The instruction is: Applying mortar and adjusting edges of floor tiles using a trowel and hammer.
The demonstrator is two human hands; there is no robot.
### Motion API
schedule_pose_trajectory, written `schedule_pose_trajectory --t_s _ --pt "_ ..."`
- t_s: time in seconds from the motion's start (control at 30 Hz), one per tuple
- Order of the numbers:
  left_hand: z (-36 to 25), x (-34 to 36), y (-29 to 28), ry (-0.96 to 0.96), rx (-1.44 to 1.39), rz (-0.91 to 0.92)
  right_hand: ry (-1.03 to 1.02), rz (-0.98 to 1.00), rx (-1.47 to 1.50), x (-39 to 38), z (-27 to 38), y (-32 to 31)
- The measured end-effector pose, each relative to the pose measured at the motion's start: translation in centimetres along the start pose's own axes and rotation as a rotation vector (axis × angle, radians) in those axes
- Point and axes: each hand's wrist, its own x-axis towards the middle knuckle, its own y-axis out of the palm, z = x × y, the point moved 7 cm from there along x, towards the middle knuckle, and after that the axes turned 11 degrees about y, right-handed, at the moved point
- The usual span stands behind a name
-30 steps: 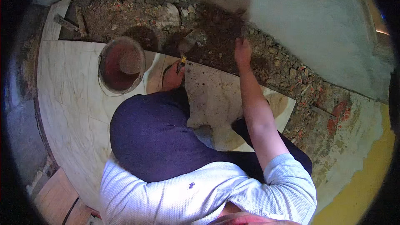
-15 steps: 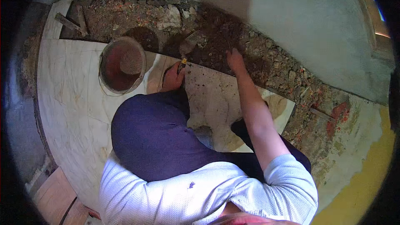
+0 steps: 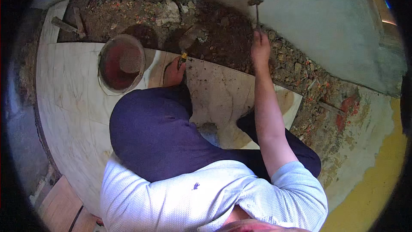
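Note:
My right hand [image 3: 260,48] grips the thin handle of a hammer-like tool [image 3: 255,1] with a dirt-caked head, held up against the pale wall in my view. My left hand [image 3: 174,71], partly hidden by my bent leg, is closed on the black-and-yellow handle of a trowel [image 3: 187,41], whose blade lies over the dark soil strip [image 3: 225,43]. Beside that hand stands a bucket [image 3: 112,64] with a reddish inside and some grey-brown material. Under my legs is a marble-look tiled floor [image 3: 64,90], with dirt specks on the tile in front of me.
A pale wall [image 3: 322,17] curves beyond the rubble strip. Two wooden pieces [image 3: 64,23] lie at the back left. A narrow slat [image 3: 330,107] and rough, red-stained ground [image 3: 349,116] are on the right, beside a yellow patch [image 3: 377,167]. Wood-look planks [image 3: 58,199] lie lower left.
My right hand dipped toward the soil, then rose forward and right, lifting the tool's head into sight. My left hand keeps hold of the trowel. The whole view has shifted slightly.

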Motion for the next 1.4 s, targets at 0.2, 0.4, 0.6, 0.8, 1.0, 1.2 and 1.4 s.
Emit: schedule_pose_trajectory --t_s 0.2,0.4,0.6,0.8,1.0,1.2,1.4 --pt "-0.6 0.2 -0.4 -0.047 0.106 0.038 -0.043 -0.002 -0.130 -8.5 -8.0 4.0" --pt "-0.2 0.1 0.1 0.052 -0.007 -0.016 -0.047 0.317 -0.463 -11.4 -11.4 7.2" --pt "-0.7 0.3 -0.4 -0.007 0.011 -0.066 -0.317 0.003 -0.085 -10.2 0.7 1.1" --pt "-0.3 0.1 -0.2 -0.020 0.002 -0.033 0.059 0.112 -0.155 -11.4 -10.8 6.1" --pt "-0.2 0.1 0.1 -0.012 0.038 -0.024 0.034 0.113 -0.213 -10.0 -14.8 5.6" --pt "1.2 -0.1 0.1 -0.017 0.058 -0.041 -0.089 -0.015 0.102 -9.0 -5.2 1.8" --pt "-1.4 0.6 -0.3 0.049 0.019 -0.092 0.008 0.303 -0.552 -10.6 -13.9 7.5"
